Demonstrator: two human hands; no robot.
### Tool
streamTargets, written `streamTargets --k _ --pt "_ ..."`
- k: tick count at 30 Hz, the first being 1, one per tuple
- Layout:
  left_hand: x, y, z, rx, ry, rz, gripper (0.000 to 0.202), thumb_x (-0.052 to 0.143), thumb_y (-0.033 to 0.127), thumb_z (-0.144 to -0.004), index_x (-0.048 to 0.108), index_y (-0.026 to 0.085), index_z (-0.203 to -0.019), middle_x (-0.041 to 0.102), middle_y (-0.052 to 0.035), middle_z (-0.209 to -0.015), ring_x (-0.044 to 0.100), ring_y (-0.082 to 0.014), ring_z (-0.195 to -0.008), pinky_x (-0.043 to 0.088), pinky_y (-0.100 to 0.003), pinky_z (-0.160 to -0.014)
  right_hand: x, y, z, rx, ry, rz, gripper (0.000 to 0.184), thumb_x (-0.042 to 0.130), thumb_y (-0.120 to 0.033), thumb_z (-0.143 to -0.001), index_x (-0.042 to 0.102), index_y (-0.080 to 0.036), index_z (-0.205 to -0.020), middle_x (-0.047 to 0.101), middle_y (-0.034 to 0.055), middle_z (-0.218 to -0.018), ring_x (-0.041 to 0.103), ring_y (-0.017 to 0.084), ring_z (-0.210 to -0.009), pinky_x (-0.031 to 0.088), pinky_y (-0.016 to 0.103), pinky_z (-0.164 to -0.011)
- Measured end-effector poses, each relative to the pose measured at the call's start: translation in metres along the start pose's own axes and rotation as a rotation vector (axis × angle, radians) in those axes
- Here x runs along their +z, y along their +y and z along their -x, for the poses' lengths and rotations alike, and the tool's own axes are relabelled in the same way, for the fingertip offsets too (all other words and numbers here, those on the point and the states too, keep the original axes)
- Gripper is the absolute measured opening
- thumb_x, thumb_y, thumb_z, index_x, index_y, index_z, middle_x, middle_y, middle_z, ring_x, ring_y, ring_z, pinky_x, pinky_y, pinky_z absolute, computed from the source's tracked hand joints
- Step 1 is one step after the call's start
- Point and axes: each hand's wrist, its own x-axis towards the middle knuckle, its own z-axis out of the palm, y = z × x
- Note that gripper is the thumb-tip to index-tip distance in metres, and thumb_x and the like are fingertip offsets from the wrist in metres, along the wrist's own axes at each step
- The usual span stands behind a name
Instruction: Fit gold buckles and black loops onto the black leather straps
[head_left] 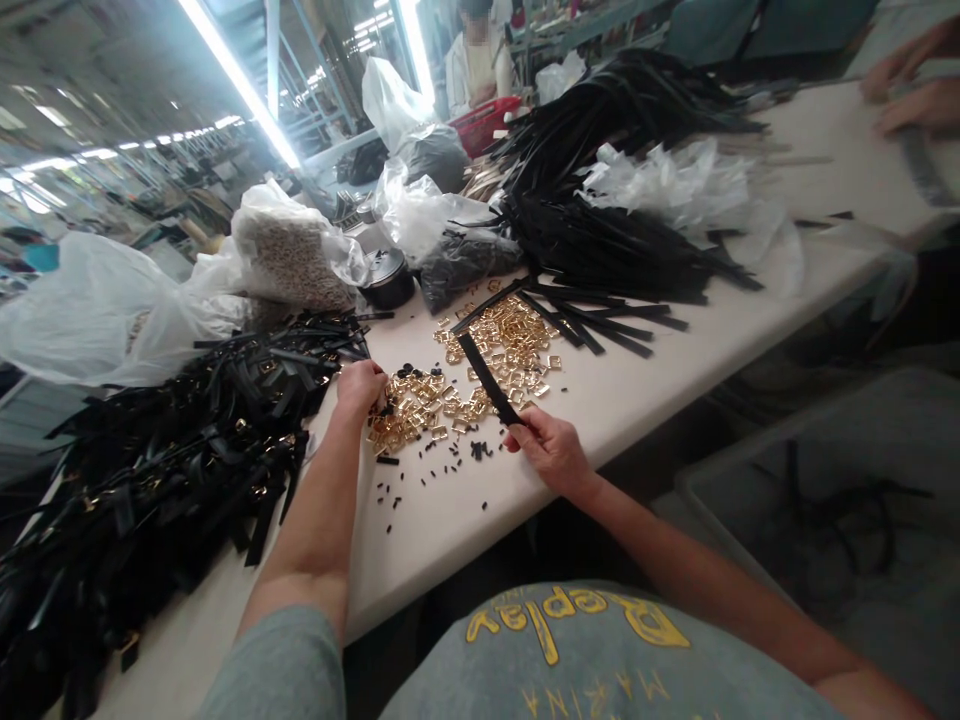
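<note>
My right hand (551, 447) pinches a black strap (486, 375), slanting forward-left over gold buckles (519, 333). Left hand (361, 388) at their left edge, grip unclear.

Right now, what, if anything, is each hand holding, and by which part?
The right hand holds a black strap by its near end. What the left hand holds, if anything, cannot be told.

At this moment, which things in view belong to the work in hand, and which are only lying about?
Seem to belong to the work:
black strap, in the right hand
gold-coloured buckles, beside the left hand
small black pieces

Apparently just lying about:
crumpled translucent plastic
red basket
round black container
</note>
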Motion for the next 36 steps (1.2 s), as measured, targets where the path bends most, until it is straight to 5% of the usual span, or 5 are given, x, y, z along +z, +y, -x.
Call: streamTargets --k 8,15,23,30,36 --pt "0.008 0.001 0.054 -0.001 -0.159 0.542 0.031 0.069 0.033 -0.07 0.074 0.014 -0.094 0.073 -0.0077 -0.087 0.067 -0.016 -0.076 0.054 -0.03 -0.076 0.002 0.0 -0.001 0.022 -0.003 -0.054 0.019 0.054 -0.036 -0.091 0.058 -0.02 -0.081 0.07 0.0009 -0.067 0.066 0.014 -0.059 0.051 0.024 -0.059" --pt "0.033 0.008 0.143 -0.092 -0.356 1.195 0.032 0.081 0.032 -0.06 0.073 0.017 -0.087 0.069 -0.0044 -0.079 0.059 -0.0095 -0.063 0.052 -0.022 -0.061 0.01 0.0 -0.001 0.088 -0.042 -0.123 0.019 0.059 -0.038 -0.087 0.059 -0.019 -0.082 0.069 -0.0002 -0.065 0.063 0.012 -0.05 0.05 0.023 -0.053" --pt "0.035 -0.007 0.17 0.423 -0.071 0.313 0.023 0.054 0.02 -0.083 0.076 0.022 -0.091 0.07 -0.005 -0.086 0.063 -0.017 -0.078 0.051 -0.029 -0.077 0.005 0.001 0.001 0.077 -0.017 -0.11 0.021 0.059 -0.038 -0.088 0.06 -0.018 -0.081 0.069 0.0011 -0.065 0.063 0.012 -0.051 0.049 0.022 -0.052" --pt "0.006 -0.045 0.151 0.459 -0.004 0.051 0.03 0.046 0.018 -0.088 0.074 0.022 -0.099 0.071 -0.0058 -0.102 0.066 -0.0204 -0.092 0.052 -0.035 -0.089 0.006 0.002 0.001 0.05 -0.027 -0.065 0.02 0.059 -0.039 -0.087 0.062 -0.018 -0.087 0.069 0.0018 -0.066 0.063 0.014 -0.052 0.051 0.024 -0.054" --pt "0.027 -0.042 0.122 0.466 0.075 -0.096 0.042 0.059 0.04 -0.087 0.066 0.019 -0.123 0.06 -0.0137 -0.131 0.054 -0.0323 -0.123 0.043 -0.049 -0.106 0.005 0.0 0.001 0.049 -0.039 -0.037 0.021 0.059 -0.039 -0.087 0.062 -0.018 -0.087 0.069 0.0021 -0.066 0.063 0.014 -0.052 0.05 0.025 -0.054"
